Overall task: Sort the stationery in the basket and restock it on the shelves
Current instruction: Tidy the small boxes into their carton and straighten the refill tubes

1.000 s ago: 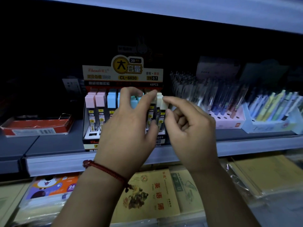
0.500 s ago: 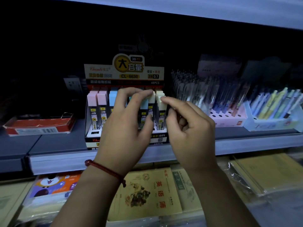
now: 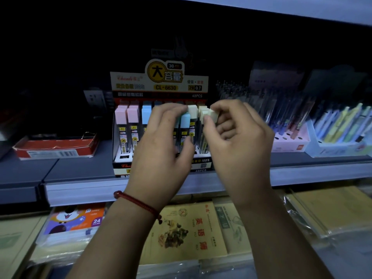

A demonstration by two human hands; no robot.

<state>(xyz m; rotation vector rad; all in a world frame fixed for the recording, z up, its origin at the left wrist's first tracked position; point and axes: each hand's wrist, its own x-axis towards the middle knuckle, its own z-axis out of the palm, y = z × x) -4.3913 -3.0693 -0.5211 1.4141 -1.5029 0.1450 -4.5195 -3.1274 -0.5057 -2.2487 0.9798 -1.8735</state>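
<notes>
Head view, the only one. The display box (image 3: 159, 83) of lead refills stands on the shelf (image 3: 80, 190), dead ahead, with both hands at its right half.

Right hand (image 3: 237, 141): closed in a pinch, thumb and forefinger on the cap of a cream-capped lead case (image 3: 211, 116). The other fingers are curled loosely beneath it and hold nothing. The case's long axis is upright, leaning slightly back with its neighbours. Cap up, body running down into the box's rightmost column.

Left hand (image 3: 161, 141): fingers arched over the tops of the row, thumb low on the front of a blue-capped lead case (image 3: 185, 120), so it grips that case top to front. Its forefinger tip touches the next cream cap along.

Key relation: the pinched case lies just right of the left hand and just above and left of my right palm. The right hand is nearer and has it. Judgement: the coming move is straight down along the case's axis, while the left hand steadies the neighbours.

The basket is not in view. Also present: pink pen rack (image 3: 289, 142) to the right, red tray (image 3: 56, 148) to the left, exercise books (image 3: 187, 234) below.
</notes>
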